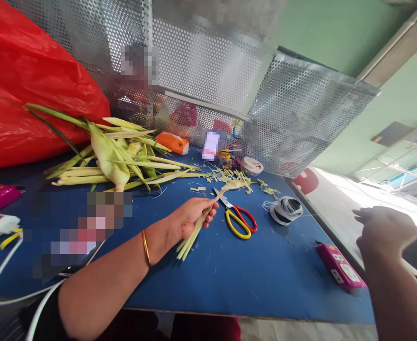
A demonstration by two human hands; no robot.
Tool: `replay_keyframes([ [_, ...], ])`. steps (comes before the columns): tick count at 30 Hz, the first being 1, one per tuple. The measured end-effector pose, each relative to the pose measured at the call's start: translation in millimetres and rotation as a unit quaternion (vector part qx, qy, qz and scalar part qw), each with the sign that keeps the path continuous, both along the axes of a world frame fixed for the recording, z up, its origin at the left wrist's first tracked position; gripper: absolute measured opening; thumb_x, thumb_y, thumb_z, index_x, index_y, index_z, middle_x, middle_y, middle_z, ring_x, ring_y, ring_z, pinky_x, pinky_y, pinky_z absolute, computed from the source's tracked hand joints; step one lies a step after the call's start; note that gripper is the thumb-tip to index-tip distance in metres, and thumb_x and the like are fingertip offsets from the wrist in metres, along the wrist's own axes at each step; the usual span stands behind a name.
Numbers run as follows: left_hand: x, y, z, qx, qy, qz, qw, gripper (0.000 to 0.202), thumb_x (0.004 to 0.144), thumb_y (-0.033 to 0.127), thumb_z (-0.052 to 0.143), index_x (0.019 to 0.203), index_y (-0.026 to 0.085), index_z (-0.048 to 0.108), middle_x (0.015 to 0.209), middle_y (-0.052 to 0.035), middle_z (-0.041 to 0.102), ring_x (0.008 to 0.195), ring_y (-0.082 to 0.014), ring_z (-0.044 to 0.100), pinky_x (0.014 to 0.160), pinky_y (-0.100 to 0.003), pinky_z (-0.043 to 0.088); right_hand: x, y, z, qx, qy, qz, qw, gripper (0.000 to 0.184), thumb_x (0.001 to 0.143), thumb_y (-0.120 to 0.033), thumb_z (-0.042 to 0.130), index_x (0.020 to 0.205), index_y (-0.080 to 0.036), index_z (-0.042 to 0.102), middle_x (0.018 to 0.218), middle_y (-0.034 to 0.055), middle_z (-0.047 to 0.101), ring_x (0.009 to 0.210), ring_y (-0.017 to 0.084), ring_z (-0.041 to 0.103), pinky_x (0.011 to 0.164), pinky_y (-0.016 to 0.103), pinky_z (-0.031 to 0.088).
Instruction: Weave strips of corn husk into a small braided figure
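My left hand is closed around a bundle of pale green corn husk strips. The strips' loose ends hang toward the near edge, and a twisted, drier end sticks out past my fingers. Just right of that hand lie scissors with one red and one yellow handle, their blades partly behind the bundle. A spool of white and black string rests farther right. My right hand is raised beyond the table's right edge, blurred, so its fingers cannot be made out.
A pile of green husks lies on the blue table before a red plastic bag. Cut scraps, a tape roll and an orange tissue pack are behind. A magenta device sits near the right edge; perforated metal panels stand at the back.
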State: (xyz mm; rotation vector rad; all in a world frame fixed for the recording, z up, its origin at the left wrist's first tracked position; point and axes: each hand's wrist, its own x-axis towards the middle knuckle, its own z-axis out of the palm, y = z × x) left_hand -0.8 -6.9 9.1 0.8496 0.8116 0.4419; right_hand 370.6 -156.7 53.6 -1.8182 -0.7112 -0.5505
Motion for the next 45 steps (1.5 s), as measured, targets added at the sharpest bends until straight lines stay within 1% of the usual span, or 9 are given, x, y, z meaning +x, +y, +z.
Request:
replay_keyframes([
  [5,2.3,-7.5,-1.9,-0.008,0.021,-0.032,0.999,0.021,0.091,0.022,0.047,0.074,0.014,0.056,0.061,0.0020,0.053,0.050,-0.0090,0.053,0.047,-0.023,0.036,-84.2,-38.4,-29.5,0.001,-0.104,-0.093,0.990,0.023,0.077,-0.014,0.053,0.059,-0.019,0.067,0.051,0.0042,0.057,0.054,0.020,0.055,0.057,0.035,0.040],
  [9,5.1,-13.5,-8.9,0.007,0.040,-0.082,0.996,0.023,0.091,0.024,0.048,0.073,0.013,0.058,0.071,-0.0026,0.063,0.064,-0.0138,0.065,0.045,-0.022,0.034,-159.4,-37.9,-66.9,-0.067,-0.184,0.123,0.973,0.012,0.089,-0.023,0.050,0.083,-0.020,0.060,0.073,0.0033,0.066,0.069,0.018,0.062,0.065,0.029,0.046],
  [14,8.1,-17.6,-21.1,-0.035,0.004,-0.149,0.988,0.022,0.086,0.026,0.058,0.069,0.013,0.057,0.085,-0.0096,0.072,0.068,-0.0151,0.066,0.048,-0.021,0.035,-236.4,-6.5,-91.2,-0.176,-0.301,0.393,0.851,0.021,0.096,-0.011,0.037,0.091,-0.021,0.054,0.076,0.0035,0.064,0.068,0.017,0.059,0.065,0.028,0.046],
  [19,9.3,-14.5,-28.3,-0.121,-0.017,-0.154,0.981,0.024,0.084,0.022,0.061,0.062,0.013,0.056,0.076,-0.0119,0.071,0.071,-0.0168,0.066,0.072,-0.027,0.050,-279.8,18.7,-84.4,-0.263,-0.382,0.441,0.768,0.025,0.094,-0.007,0.034,0.085,-0.019,0.055,0.077,0.0062,0.062,0.069,0.021,0.056,0.066,0.034,0.046],
  [26,8.9,-3.1,-24.6,-0.120,0.006,-0.087,0.989,0.028,0.093,0.020,0.049,0.068,0.012,0.059,0.058,-0.0017,0.058,0.050,-0.0086,0.054,0.045,-0.018,0.037,-266.4,12.2,-92.9,-0.227,-0.350,0.476,0.774,0.019,0.096,-0.013,0.041,0.105,-0.018,0.056,0.099,0.0099,0.067,0.086,0.021,0.063,0.073,0.033,0.049],
  [28,6.7,0.8,-19.7,-0.091,0.007,-0.077,0.993,0.025,0.092,0.020,0.050,0.070,0.012,0.059,0.056,0.0001,0.055,0.047,-0.0070,0.049,0.043,-0.017,0.034,-246.7,11.3,-91.9,-0.185,-0.279,0.479,0.812,0.019,0.096,-0.017,0.046,0.113,-0.019,0.055,0.108,0.0110,0.066,0.098,0.021,0.062,0.080,0.033,0.050],
  [31,2.2,8.2,-12.7,-0.045,0.017,-0.038,0.998,0.023,0.092,0.018,0.050,0.071,0.012,0.058,0.059,0.0008,0.055,0.046,-0.0055,0.047,0.041,-0.016,0.032,-207.6,20.1,-86.4,-0.220,-0.118,0.315,0.916,0.014,0.095,-0.025,0.044,0.100,-0.020,0.056,0.098,0.0083,0.064,0.084,0.019,0.064,0.074,0.031,0.049],
  [35,-1.2,15.7,-11.0,-0.025,0.013,-0.011,1.000,0.023,0.092,0.016,0.049,0.071,0.011,0.056,0.061,0.0011,0.053,0.046,-0.0046,0.045,0.041,-0.016,0.031,-171.7,45.6,-79.0,-0.523,-0.095,0.224,0.817,0.026,0.087,-0.027,0.055,0.110,-0.014,0.058,0.103,0.0128,0.065,0.092,0.025,0.063,0.073,0.031,0.043],
  [45,-1.0,16.9,-13.7,-0.002,-0.021,0.002,1.000,0.025,0.094,0.017,0.045,0.072,0.012,0.055,0.061,0.0018,0.050,0.043,-0.0033,0.040,0.040,-0.016,0.029,-177.0,69.1,-67.1,-0.567,-0.060,0.280,0.772,0.063,0.071,-0.009,0.062,0.131,-0.012,0.047,0.103,0.0146,0.069,0.088,0.026,0.066,0.068,0.029,0.042],
])
